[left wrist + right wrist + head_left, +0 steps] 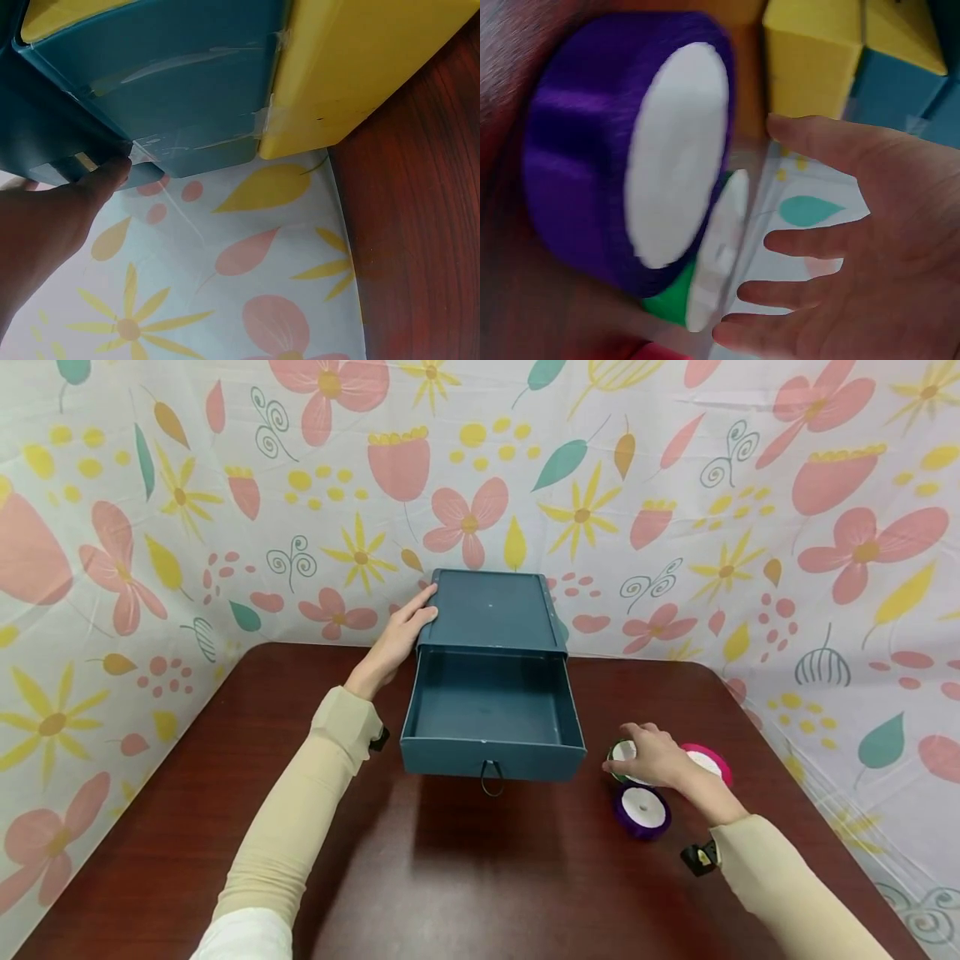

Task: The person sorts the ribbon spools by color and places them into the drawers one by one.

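Note:
A dark teal cabinet top [491,610] stands at mid-table with its drawer [450,757] pulled out; the inside of the drawer is bare. My left hand [397,639] rests along the cabinet's left upper edge, fingers extended. In the left wrist view, a finger touches a taped teal side [180,86] above a yellow section. To the right, my right hand [658,758] reaches over a green ribbon roll [621,752], partly covering it. Its fingers are spread apart in the right wrist view. A purple ribbon roll [643,810] lies nearer, and a pink ribbon roll [712,762] lies behind the hand.
The reddish-brown wooden table [300,735] reaches a floral cloth [480,460] hung behind and along both sides. A small dark loop [492,779] hangs from the drawer front. Yellow lower sections [814,64] of the cabinet show in both wrist views.

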`<state>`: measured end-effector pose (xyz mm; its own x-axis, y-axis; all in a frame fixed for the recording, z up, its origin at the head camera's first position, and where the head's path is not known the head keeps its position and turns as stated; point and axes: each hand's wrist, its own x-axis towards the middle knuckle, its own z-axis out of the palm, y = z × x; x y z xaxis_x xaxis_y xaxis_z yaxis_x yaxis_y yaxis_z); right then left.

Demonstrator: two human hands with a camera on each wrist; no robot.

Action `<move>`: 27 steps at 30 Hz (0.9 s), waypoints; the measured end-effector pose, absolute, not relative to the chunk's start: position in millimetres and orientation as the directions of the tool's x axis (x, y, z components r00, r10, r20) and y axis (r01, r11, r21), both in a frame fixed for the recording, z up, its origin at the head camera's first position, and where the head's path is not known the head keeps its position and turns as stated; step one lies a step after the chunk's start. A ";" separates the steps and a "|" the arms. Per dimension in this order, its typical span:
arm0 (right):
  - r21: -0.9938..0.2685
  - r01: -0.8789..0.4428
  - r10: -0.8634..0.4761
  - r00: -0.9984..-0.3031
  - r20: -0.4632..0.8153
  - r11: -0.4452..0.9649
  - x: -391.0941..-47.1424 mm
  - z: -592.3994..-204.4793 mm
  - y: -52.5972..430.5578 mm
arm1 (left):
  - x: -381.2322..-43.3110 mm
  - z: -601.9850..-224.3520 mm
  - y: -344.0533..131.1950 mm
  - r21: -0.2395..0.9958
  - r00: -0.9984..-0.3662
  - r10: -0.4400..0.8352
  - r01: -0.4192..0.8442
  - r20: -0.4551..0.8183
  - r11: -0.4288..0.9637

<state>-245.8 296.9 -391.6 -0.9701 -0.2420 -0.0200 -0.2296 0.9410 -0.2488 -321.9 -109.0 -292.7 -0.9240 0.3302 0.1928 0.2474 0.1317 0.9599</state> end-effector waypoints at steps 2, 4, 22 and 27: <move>-0.215 -0.210 -0.226 -0.973 -0.048 0.954 -246.9 -396.1 297.4 | -321.7 -292.1 -108.8 0.961 -0.926 0.326 0.245 0.191 0.132; -0.191 -0.198 -0.216 -0.973 -0.078 0.961 -247.9 -399.8 298.2 | -321.6 -292.0 -108.9 0.961 -0.927 0.323 0.242 0.189 0.134; -0.176 -0.174 -0.185 -0.981 -0.049 0.969 -255.3 -403.7 296.9 | -342.3 -310.6 -109.5 0.955 -0.924 0.323 0.263 0.207 0.141; -0.209 -0.208 -0.217 -0.976 -0.021 0.955 -254.0 -390.6 290.1 | -341.3 -310.3 -110.9 0.950 -0.922 0.319 0.277 0.220 0.146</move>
